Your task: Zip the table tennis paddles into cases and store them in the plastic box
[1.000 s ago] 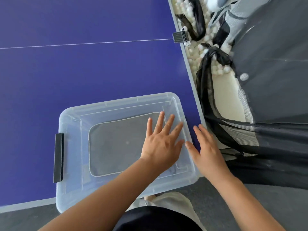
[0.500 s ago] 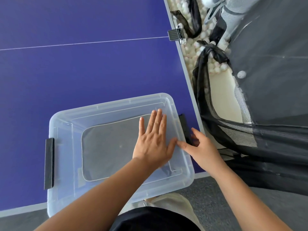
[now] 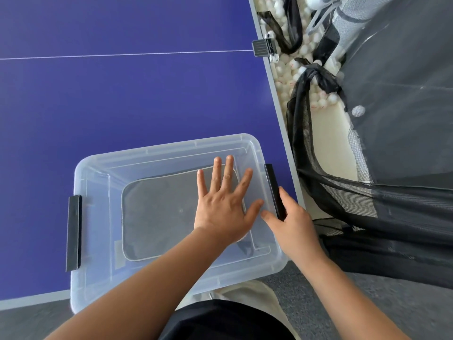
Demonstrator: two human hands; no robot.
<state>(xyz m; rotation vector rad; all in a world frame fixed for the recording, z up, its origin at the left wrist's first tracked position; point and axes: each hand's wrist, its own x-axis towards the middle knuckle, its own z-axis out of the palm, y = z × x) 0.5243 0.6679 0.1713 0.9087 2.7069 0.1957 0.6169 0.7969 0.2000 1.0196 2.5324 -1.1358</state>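
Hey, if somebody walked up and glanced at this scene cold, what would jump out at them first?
Probably the clear plastic box at the near edge of the blue table, lid on, with a gray case showing through it. The left hand lies flat on the lid while the right hand grips the black latch on the box's right end. Off the table's right edge, white balls lie heaped beside black netting.

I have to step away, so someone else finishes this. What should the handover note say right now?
Left hand: flat, fingers spread, pressing the lid of the plastic box.
Right hand: gripping the right black latch.
A grey case shows through the lid, inside the box on the blue table.
Done: case stored, lid on.
Left: clip the right latch; check the left latch.
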